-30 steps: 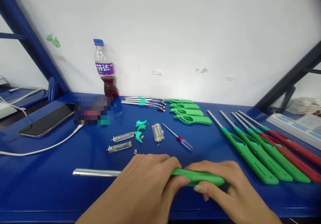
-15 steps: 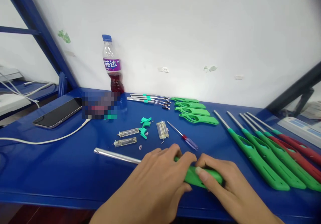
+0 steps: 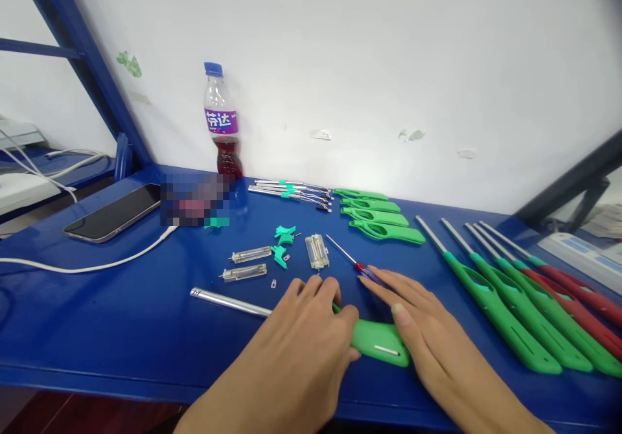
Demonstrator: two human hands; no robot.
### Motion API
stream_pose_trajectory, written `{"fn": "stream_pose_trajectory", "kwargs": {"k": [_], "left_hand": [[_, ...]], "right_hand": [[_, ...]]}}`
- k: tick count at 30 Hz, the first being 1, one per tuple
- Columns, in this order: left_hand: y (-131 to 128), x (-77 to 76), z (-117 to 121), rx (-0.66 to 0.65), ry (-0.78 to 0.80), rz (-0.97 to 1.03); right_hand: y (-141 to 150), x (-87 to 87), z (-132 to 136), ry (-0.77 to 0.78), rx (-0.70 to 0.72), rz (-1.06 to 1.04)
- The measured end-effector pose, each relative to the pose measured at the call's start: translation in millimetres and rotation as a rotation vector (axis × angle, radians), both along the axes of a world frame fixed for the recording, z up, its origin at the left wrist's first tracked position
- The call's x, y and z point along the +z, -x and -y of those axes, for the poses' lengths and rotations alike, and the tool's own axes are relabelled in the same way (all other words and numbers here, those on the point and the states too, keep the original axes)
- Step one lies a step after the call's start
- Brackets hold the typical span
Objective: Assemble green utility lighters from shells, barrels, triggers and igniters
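My left hand [image 3: 311, 346] is wrapped round a green long-nosed lighter [image 3: 379, 343]. The lighter's silver tube points left, and its handle end shows a pale slot. My right hand [image 3: 427, 330] lies beside the handle end with its fingers stretched out. Its fingertips are over the purple handle of a small screwdriver [image 3: 346, 252], touching or nearly touching it. Just beyond my hands are clear fuel tanks [image 3: 245, 272], a pair of them side by side [image 3: 317, 251], teal triggers [image 3: 280, 254] and a tiny pale part [image 3: 273, 284].
Silver tubes with wires [image 3: 286, 191] and green handle shells [image 3: 387, 231] lie along the wall. Several assembled lighters [image 3: 500, 311], green and red, are at the right. A drink bottle [image 3: 222, 123], a phone [image 3: 114, 214] and a white cable [image 3: 97, 270] occupy the left side.
My right hand has let go of the lighter's handle end and stretched forward to the screwdriver. My left hand still grips the lighter.
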State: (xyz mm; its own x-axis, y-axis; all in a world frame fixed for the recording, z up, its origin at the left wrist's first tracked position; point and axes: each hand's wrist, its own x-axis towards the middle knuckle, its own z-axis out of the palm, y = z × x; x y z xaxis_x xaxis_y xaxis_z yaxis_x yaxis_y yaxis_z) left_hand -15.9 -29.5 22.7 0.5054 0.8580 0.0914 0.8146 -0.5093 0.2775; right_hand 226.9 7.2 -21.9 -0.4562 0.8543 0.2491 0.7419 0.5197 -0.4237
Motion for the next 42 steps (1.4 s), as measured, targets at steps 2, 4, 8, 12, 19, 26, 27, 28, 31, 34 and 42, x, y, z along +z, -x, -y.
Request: {"fn": "stream_pose_trajectory", "kwargs": {"k": [2, 4, 8, 12, 19, 26, 27, 28, 31, 34, 42], "left_hand": [[2.5, -0.9, -2.5, 0.025, -0.083, 0.024], [8.4, -0.6, -8.9, 0.082, -0.151, 0.019], [24.4, 0.5, -27.2, 0.211, -0.155, -0.055], [28.7, -2.5, -38.7, 0.256, -0.129, -0.062], [18.3, -9.9, -44.9, 0.332, -0.077, -0.038], [18.9, -10.5, -45.2, 0.322, -0.05, -0.058], [18.5, -9.8, -44.8, 0.319, -0.055, -0.065], [18.0, -8.9, -44.2, 0.319, -0.061, -0.071], [16.1, -6.3, -42.4, 0.326, -0.077, -0.073], [15.0, -6.0, -40.7, 0.333, -0.087, -0.025], [13.4, -7.3, -30.7, 0.333, -0.057, 0.242]], "right_hand": [[1.1, -1.0, 0.4, -0.008, -0.035, -0.02], [2.7, 0.6, 0.7, -0.042, -0.082, -0.056], [5.0, 5.6, -0.5, -0.159, -0.12, -0.098], [4.3, 5.5, -2.3, -0.258, -0.133, -0.108], [4.1, 3.6, -1.9, -0.301, -0.167, -0.185], [5.9, 11.0, 1.7, -0.338, -0.15, -0.303], [6.3, 12.9, 2.7, -0.34, -0.152, -0.329], [6.8, 14.6, 3.8, -0.347, -0.156, -0.354], [7.5, 17.4, 7.2, -0.386, -0.176, -0.402], [7.0, 16.1, 11.6, -0.432, -0.156, -0.472], [6.9, 14.4, 19.2, -0.561, -0.103, -0.495]]}}
